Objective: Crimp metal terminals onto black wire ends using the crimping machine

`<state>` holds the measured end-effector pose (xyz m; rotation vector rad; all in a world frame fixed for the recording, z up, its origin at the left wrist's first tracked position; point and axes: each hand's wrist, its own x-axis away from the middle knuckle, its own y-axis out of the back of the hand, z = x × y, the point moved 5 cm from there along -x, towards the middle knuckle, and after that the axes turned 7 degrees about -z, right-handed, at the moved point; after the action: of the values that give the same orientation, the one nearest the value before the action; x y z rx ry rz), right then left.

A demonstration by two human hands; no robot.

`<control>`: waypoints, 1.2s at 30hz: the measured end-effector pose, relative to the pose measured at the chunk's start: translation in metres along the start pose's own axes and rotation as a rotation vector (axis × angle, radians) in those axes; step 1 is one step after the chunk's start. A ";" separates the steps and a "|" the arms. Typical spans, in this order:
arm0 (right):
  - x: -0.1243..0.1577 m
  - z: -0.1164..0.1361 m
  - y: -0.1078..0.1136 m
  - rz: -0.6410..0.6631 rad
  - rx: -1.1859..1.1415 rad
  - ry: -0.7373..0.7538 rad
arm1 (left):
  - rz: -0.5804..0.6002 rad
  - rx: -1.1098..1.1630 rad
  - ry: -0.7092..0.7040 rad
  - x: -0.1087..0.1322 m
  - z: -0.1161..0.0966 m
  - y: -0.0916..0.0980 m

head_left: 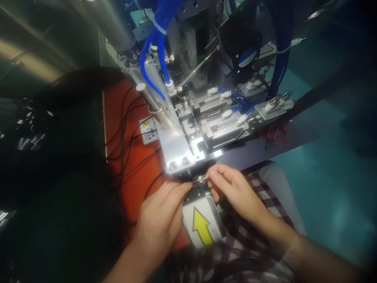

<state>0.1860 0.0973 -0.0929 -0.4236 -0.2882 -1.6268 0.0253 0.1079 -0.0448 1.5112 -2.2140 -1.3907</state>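
Observation:
My left hand [165, 212] is closed in a pinch on a thin black cable at the front edge of a metal machine [178, 145]. Opposite it, my right hand [226, 182] pinches the fine coloured wires [204, 178] at the cable's end, some green and some red. Both sets of fingertips are close together, just below the bright metal plate. Under the wires sits a small black fixture [196, 195]. Nearer to me is a white cover with a yellow arrow [202, 225] pointing towards the machine.
Several black cables [126, 129] run over the orange-red surface [118, 102] on the left, near a warning label [149, 131]. Blue air tubes [161, 51] and pneumatic cylinders [226, 129] fill the machine behind. Red-handled pliers [278, 135] lie at the right.

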 end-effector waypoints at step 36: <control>0.000 0.005 -0.004 -0.064 0.087 -0.007 | -0.009 0.003 -0.014 0.005 0.001 -0.001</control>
<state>0.1822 0.0995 -0.0878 -0.3568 -0.3799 -1.6688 0.0232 0.1050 -0.0480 1.5193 -2.2209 -1.4058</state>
